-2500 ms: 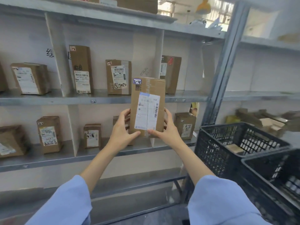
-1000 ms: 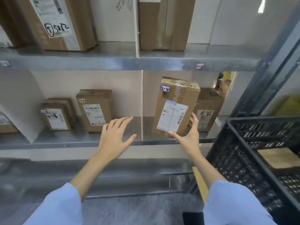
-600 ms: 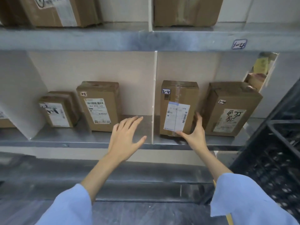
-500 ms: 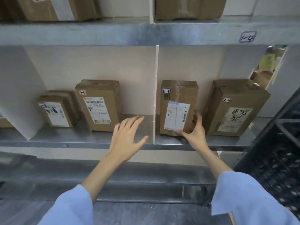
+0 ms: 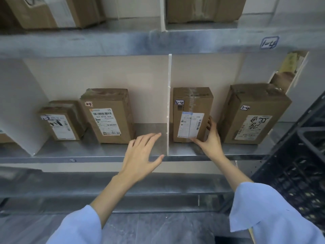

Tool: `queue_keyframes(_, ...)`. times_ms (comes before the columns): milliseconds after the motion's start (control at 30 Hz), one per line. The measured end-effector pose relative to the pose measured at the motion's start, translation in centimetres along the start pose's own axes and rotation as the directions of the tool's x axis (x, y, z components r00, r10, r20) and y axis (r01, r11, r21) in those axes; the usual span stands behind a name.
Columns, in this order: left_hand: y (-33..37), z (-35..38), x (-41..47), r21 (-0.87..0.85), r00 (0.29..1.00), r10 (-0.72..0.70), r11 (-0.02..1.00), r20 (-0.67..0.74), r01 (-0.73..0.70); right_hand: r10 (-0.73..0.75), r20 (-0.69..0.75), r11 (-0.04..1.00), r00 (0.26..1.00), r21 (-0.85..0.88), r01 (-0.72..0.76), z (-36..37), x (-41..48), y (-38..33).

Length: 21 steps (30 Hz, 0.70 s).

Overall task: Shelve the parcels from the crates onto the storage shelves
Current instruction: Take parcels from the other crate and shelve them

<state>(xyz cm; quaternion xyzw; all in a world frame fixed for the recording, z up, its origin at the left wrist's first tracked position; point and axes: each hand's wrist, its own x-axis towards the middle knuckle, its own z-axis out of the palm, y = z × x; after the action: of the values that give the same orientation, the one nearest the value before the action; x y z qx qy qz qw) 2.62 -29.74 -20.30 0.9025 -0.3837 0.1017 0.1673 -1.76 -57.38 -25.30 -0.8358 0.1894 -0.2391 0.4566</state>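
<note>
A tall brown parcel (image 5: 191, 110) with a white label and a "2-4" tag stands upright on the grey metal shelf (image 5: 246, 150), just right of a white divider (image 5: 169, 103). My right hand (image 5: 211, 143) grips its lower right corner, thumb across the bottom front edge and fingers along its right side. In front of the shelf edge, left of the divider, my left hand (image 5: 140, 155) hovers with fingers spread and holds nothing.
A second, larger box tagged "2-4" (image 5: 253, 113) leans right of my parcel. Two boxes (image 5: 109, 117) (image 5: 59, 125) stand in the bay to the left. A black plastic crate (image 5: 299, 164) sits at the right. More boxes (image 5: 202, 9) fill the shelf above.
The parcel went from both my hands down onto the shelf bay beside the divider. My left hand let go and hangs free; my right hand stays at the parcel's corner.
</note>
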Motion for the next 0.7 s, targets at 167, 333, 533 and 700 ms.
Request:
queue_keyframes(167,2.9,-2.5,0.5,-0.018,0.991,0.108,0.994,0.074,-0.107,0.114,-0.042,0.966,0.993,-0.227,-0.121,-2.3,-2.4,-3.9)
queue_keyframes(333,6.4,-5.2,2.3,-0.026,0.972,0.208,0.978,0.106,-0.206,0.203,0.006,0.861,0.979,-0.478,-0.176,-5.8,-4.9,-8.1)
queue_keyframes(533,11.8,-7.3,6.0,-0.09,0.933,0.35,0.935,0.079,-0.343,0.183,-0.079,0.834,0.98,-0.516,-0.198,-11.4,-7.4,-11.8)
queue_keyframes(700,18.0,-7.8,8.9,-0.157,0.878,0.476,0.872,0.049,-0.464,0.153,-0.239,0.823,0.959,-0.506,-0.258,-18.1,-9.3,-13.7)
